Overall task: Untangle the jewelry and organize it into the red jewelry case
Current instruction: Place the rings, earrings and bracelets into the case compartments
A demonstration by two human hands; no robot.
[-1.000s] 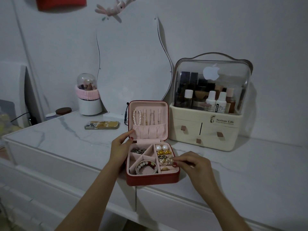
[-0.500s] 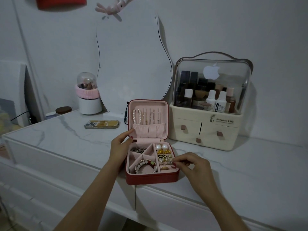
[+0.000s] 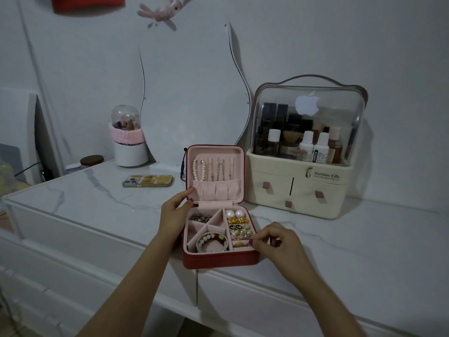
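The red jewelry case (image 3: 220, 260) lies open near the front edge of the marble table, its pink lid (image 3: 215, 150) standing upright. A pearl bracelet (image 3: 197, 170) and thin chains hang inside the lid. The tray holds a beaded bracelet (image 3: 211, 242), pearl earrings (image 3: 234, 213), gold studs and a dark tangled chain (image 3: 200, 218). My left hand (image 3: 172, 217) grips the case's left side, thumb on the lid's lower corner. My right hand (image 3: 279, 242) reaches over the right rim. Its thumb and forefinger pinch a small piece of jewelry at the lower right compartments.
A cream cosmetics organiser (image 3: 298, 188) with a clear dome stands just right of the lid. A phone (image 3: 148, 181) lies behind and to the left. A white brush holder (image 3: 130, 152) and a wavy mirror (image 3: 189, 93) stand at the back wall.
My right hand has moved left from the table beside the case to its right rim, and its fingertips now sit over the tray. My left hand has stayed on the case.
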